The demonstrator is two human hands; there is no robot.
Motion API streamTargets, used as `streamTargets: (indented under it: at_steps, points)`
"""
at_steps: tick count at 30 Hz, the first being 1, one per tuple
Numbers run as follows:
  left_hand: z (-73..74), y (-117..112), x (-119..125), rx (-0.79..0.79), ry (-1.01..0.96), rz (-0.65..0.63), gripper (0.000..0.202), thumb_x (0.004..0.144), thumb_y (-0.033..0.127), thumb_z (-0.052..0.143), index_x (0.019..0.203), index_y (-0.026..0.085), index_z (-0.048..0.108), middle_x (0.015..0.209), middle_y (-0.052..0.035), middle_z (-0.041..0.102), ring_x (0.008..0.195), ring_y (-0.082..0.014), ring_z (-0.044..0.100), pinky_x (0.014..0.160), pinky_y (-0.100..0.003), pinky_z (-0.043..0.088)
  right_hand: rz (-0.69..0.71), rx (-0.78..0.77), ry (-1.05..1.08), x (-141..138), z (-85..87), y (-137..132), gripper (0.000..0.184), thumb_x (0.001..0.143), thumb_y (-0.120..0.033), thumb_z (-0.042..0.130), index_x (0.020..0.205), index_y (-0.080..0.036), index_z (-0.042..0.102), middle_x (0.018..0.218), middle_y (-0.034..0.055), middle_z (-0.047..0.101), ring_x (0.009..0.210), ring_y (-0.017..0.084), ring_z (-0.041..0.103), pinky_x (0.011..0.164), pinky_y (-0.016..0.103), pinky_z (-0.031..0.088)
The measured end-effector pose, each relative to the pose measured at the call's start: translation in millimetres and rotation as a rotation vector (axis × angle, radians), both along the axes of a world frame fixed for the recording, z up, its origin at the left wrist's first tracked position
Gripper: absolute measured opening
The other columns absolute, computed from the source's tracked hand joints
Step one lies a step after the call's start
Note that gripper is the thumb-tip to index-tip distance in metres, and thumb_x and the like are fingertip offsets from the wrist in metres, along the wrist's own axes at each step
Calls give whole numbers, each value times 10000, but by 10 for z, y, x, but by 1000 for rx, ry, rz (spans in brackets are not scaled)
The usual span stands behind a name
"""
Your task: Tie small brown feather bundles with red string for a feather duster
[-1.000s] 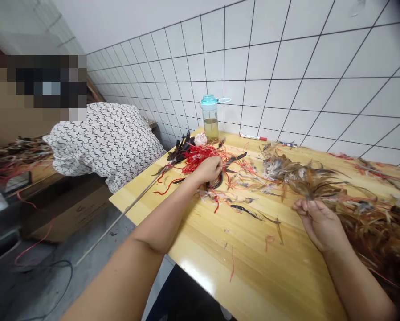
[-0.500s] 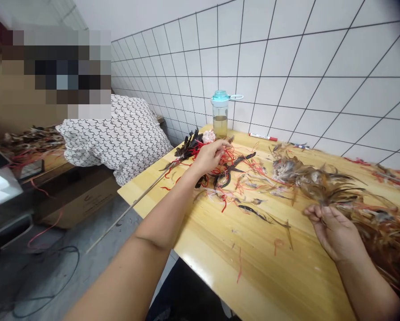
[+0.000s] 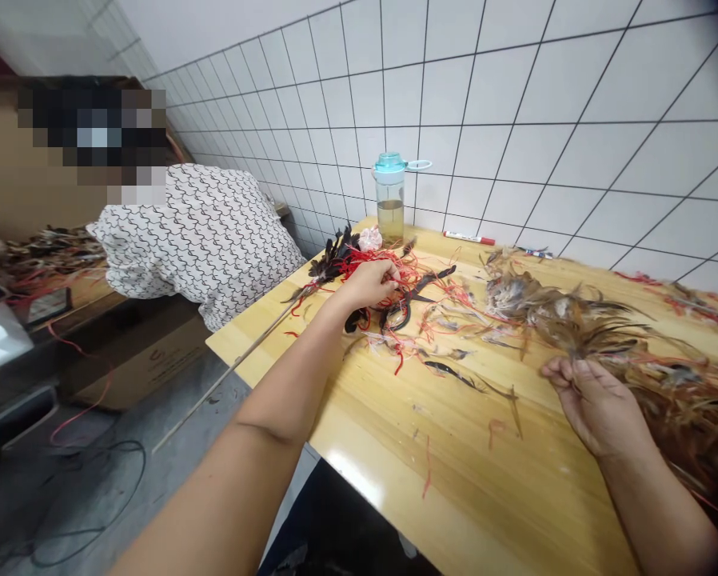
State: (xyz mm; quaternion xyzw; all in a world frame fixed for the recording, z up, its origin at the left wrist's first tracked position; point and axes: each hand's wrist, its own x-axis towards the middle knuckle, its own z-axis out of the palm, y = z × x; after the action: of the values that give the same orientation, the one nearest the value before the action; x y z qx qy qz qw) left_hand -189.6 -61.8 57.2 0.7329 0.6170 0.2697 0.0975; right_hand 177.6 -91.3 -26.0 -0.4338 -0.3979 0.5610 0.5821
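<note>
Your right hand (image 3: 602, 408) pinched feathers (image 3: 576, 336), pointing lengthwise away from you; your left hand (image 3: 371, 285) curled over string (image 3: 364, 256), its grip unclear.

Single view, head-worn cam., looking fwd. & obliquely down across the wooden tabletop (image 3: 479, 496), from above its near edge. Close range, wide field: wearer's L hand (image 3: 372, 284) approx. ctr., R hand (image 3: 602, 404) toward R margin; tiled wall (image 3: 515, 96), upper ctr. to R, as bkgd.; floor (image 3: 185, 388) lower L; co-worker's patterned shirt (image 3: 209, 232) mid-L. Ht. compressed.
</note>
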Motion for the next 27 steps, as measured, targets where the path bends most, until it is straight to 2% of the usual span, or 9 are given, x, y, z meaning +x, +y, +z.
streamTargets:
  at_steps: [5, 10, 12, 15, 17, 19, 22, 24, 27]
  points:
    - [55, -11, -44, 15, -69, 34, 176, 808, 287, 540, 759, 151, 641, 696, 1, 604, 645, -118, 504, 647, -244, 388, 5, 8, 3, 14, -13, 7, 425, 497, -480, 850, 518, -173, 557, 642, -10, 519, 721, 95, 548, 719, 151, 495]
    - [133, -33, -79, 205, -113, 65, 214, 825, 283, 517, 838, 173, 699, 923, -37, 660, 880, -151, 569, 832, -273, 425, 10, 7, -8, 26, -25, 1, 416, 520, -479, 842, 529, -172, 562, 673, 3, 546, 714, 99, 554, 715, 181, 488]
    - [163, -46, -84, 281, -195, 87, 237, 835, 272, 496, 861, 175, 710, 953, -44, 668, 942, -154, 571, 885, -277, 423, 5, 9, -15, 20, -22, -1, 407, 526, -474, 841, 527, -174, 565, 678, 9, 550, 714, 107, 553, 713, 199, 487]
    - [190, -64, -54, 338, -434, 93, 274, 854, 282, 466, 914, 161, 704, 966, -48, 681, 959, -147, 581, 895, -273, 435, -1, 4, -26, 12, -17, -1, 396, 535, -472, 836, 529, -180, 568, 684, 17, 549, 720, 123, 549, 707, 233, 488]
    - [187, -77, 16, 282, -587, 30, 295, 858, 314, 469, 953, 143, 690, 946, -53, 684, 890, -137, 596, 838, -265, 460, -1, 5, -32, 12, -16, -1, 397, 532, -479, 834, 526, -184, 567, 680, 17, 542, 723, 134, 544, 704, 254, 488]
    - [158, -94, 137, 159, -652, -64, 299, 841, 333, 502, 958, 126, 683, 885, -52, 681, 781, -121, 594, 753, -251, 471, 1, 9, -33, 15, -14, -2, 399, 526, -485, 834, 527, -188, 568, 679, 14, 539, 724, 136, 538, 711, 264, 488]
    - [54, -125, 388, -10, -568, -159, 258, 800, 294, 560, 949, 121, 679, 792, -33, 663, 693, -104, 571, 669, -229, 451, 18, 6, -21, 21, -6, -5, 404, 524, -485, 836, 523, -186, 563, 670, 9, 530, 728, 129, 537, 735, 252, 483]
    - [-45, -146, 562, -57, -476, -190, 217, 772, 251, 581, 936, 134, 663, 748, -11, 647, 656, -96, 554, 631, -217, 430, 36, -3, -17, 24, 4, -6, 404, 523, -485, 836, 524, -185, 565, 669, 9, 530, 730, 125, 540, 738, 240, 481]
    - [-184, -196, 789, -134, -328, -252, 123, 781, 251, 565, 815, 154, 634, 697, 6, 623, 632, -100, 541, 592, -219, 401, 52, -10, -24, 17, 18, -14, 417, 511, -495, 837, 517, -186, 557, 666, 6, 531, 723, 124, 542, 737, 236, 481]
